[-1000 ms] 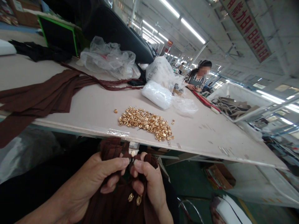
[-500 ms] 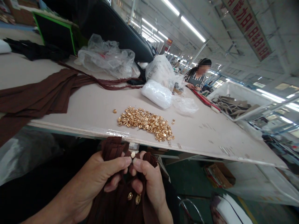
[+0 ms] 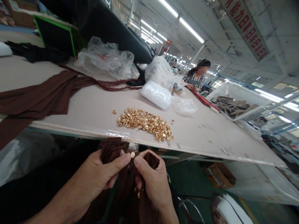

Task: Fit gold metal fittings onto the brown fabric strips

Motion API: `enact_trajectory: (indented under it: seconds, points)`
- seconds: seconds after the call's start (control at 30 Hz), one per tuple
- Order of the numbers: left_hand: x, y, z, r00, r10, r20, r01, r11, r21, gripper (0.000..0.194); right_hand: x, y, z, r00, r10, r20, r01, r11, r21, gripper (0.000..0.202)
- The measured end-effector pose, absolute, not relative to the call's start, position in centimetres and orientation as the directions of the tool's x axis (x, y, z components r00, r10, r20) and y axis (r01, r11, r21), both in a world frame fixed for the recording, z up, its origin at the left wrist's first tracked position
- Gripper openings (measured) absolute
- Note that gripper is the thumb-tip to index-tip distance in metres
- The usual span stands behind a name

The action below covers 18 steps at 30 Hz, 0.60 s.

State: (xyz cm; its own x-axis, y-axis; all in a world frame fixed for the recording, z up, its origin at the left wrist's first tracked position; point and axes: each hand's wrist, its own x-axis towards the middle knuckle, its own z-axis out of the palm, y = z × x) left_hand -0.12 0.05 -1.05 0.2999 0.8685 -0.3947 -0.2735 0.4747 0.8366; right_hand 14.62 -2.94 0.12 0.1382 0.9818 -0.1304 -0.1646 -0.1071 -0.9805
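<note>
— How many things are your hands on right now?

— One bundle of brown fabric strips (image 3: 121, 186), held below the edge of the table (image 3: 201, 137). My left hand (image 3: 98, 177) is closed around its left side, thumb pressed forward; my right hand (image 3: 153, 183) is closed around its right side. The two thumb tips almost meet over one small pale piece (image 3: 133, 154) at the top of the bundle.

— Can you count the strips?

— No. They are folded and bunched together, and my hands cover most of them. I see one glint of gold metal (image 3: 138, 194) between my right fingers; what it is fixed to is hidden.

— And on the table?

— One heap of gold buttons (image 3: 145, 122), too many and too small to count. One button (image 3: 114, 111) lies apart to its left, and a few stray ones lie at its right end. One white packet (image 3: 157, 94) sits beyond the heap, with one flat clear bag (image 3: 185, 106) just beside it. Further back are two puffed plastic bags: one clear (image 3: 107, 59), one whitish (image 3: 161, 71). One spread of brown cloth (image 3: 39, 98) runs off the left edge of the view.

— Anyone else?

— One person (image 3: 197, 79) at the far end of the table; only the upper body shows. One white bin (image 3: 235, 99) to the right holds tan straps, tangled beyond counting.
</note>
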Motion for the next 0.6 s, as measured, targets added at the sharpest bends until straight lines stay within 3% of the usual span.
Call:
enact_trajectory:
  seconds: [0.2, 0.3, 0.4, 0.47, 0.53, 0.6]
  points:
    - [-0.1, 0.0, -0.9, 0.283, 0.865, -0.415, -0.214, 0.479, 0.851, 0.06, 14.9, -2.1, 1.7, 0.181, 0.98, -0.08, 0.107, -0.101, -0.989, 0.033]
    - [0.1, 0.2, -0.5, 0.272, 0.862, -0.427, -0.216, 0.487, 0.846, 0.06, 14.2, -1.8, 1.8, 0.226, 0.971, 0.074, 0.306, 0.001, -0.952, 0.03]
    - [0.3, 0.4, -0.2, 0.273, 0.867, -0.416, -0.226, 0.478, 0.848, 0.061, 13.7, -1.0, 2.3, 0.251, 0.911, 0.328, 0.614, 0.112, -0.781, 0.027]
    - [0.5, 0.5, -0.1, 0.271, 0.87, -0.413, -0.233, 0.475, 0.849, 0.057, 13.6, 0.0, 3.1, 0.259, 0.856, 0.447, 0.764, 0.101, -0.637, 0.026]
    - [0.7, 0.6, 0.2, 0.255, 0.869, -0.423, -0.227, 0.48, 0.848, 0.051, 13.8, 1.1, 3.9, 0.295, 0.816, 0.498, 0.813, 0.058, -0.579, 0.027]
    - [0.9, 0.8, 0.5, 0.234, 0.868, -0.437, -0.217, 0.485, 0.847, 0.046, 14.1, 1.9, 4.5, 0.332, 0.826, 0.456, 0.749, 0.063, -0.66, 0.027]
